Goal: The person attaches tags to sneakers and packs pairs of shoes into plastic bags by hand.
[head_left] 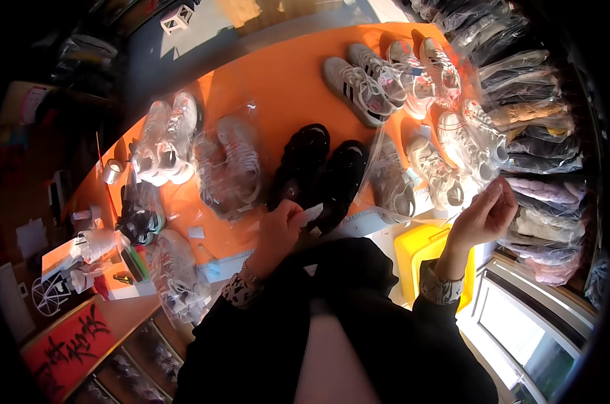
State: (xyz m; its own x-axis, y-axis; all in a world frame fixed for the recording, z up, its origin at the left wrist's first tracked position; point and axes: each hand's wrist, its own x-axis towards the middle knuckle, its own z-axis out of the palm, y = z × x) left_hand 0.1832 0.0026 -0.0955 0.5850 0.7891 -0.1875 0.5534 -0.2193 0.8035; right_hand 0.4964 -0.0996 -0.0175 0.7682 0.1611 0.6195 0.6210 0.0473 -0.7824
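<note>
My left hand (279, 232) is closed on a small white slip (312, 214), pinched between thumb and fingers at the near edge of the orange table. Just beyond it is a pair of black shoes (344, 176), toes pointing away from me. Off to the right, my right hand (485, 217) is raised with thumb and fingertips pressed together; whatever it may hold is too small to make out. A grey shoe (393, 183) under clear plastic and a pale sneaker (434, 174) lie between my hands.
Across the orange table (271, 77) stand white striped sneakers (360, 91), bagged white shoes (238, 158) and a roll of tape (112, 171). A yellow bin (413, 252) sits below the right edge. Bagged goods (530, 121) fill racks at right. A red sign (73, 343) is lower left.
</note>
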